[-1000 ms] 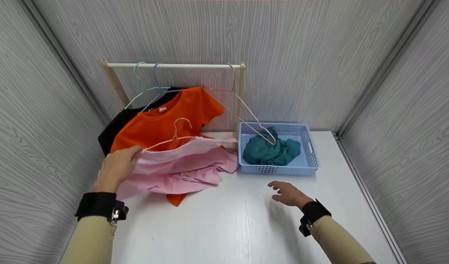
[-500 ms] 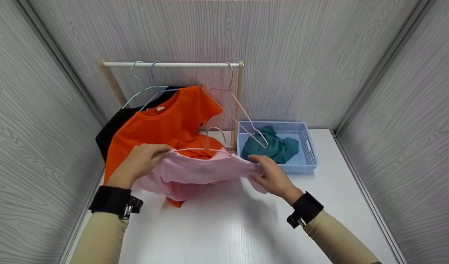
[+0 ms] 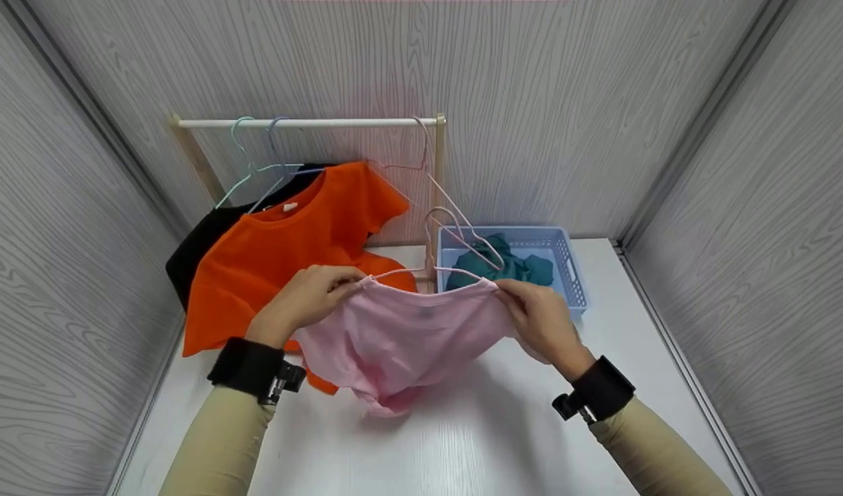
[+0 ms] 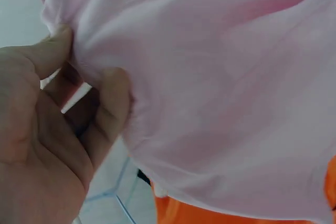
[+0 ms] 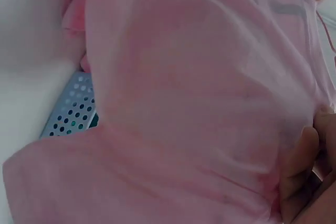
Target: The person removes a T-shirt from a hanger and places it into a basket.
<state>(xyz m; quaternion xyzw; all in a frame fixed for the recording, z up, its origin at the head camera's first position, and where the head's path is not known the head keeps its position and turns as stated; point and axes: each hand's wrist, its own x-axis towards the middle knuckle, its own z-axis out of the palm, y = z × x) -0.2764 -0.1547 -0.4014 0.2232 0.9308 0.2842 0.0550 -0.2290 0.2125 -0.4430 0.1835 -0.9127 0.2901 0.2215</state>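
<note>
A pink shirt (image 3: 421,331) is stretched between both hands, a pink hanger (image 3: 430,265) inside its neckline with the hook upright above it. The left hand (image 3: 308,300) pinches the shirt's left shoulder; in the left wrist view, the thumb and fingers of that hand (image 4: 68,114) hold the cloth (image 4: 210,87). At the other shoulder, the right hand (image 3: 540,320) pinches the fabric. In the right wrist view the right hand (image 5: 312,166) is partly cut off at the edge, beside the pink cloth (image 5: 184,87). The hanger's ends are hidden by cloth and fingers.
Behind stands a rack (image 3: 325,124) bearing an orange shirt (image 3: 270,255), a black garment (image 3: 184,258) and an unfilled pink hanger (image 3: 456,207). Right of it, a blue basket (image 3: 573,275) holds teal cloth (image 3: 532,269). Walls enclose the white table (image 3: 421,461).
The right hand has come up from the table and taken hold of the shirt's right shoulder. The shirt and its hanger have moved rightward, away from the orange shirt, and now hang spread facing the camera.
</note>
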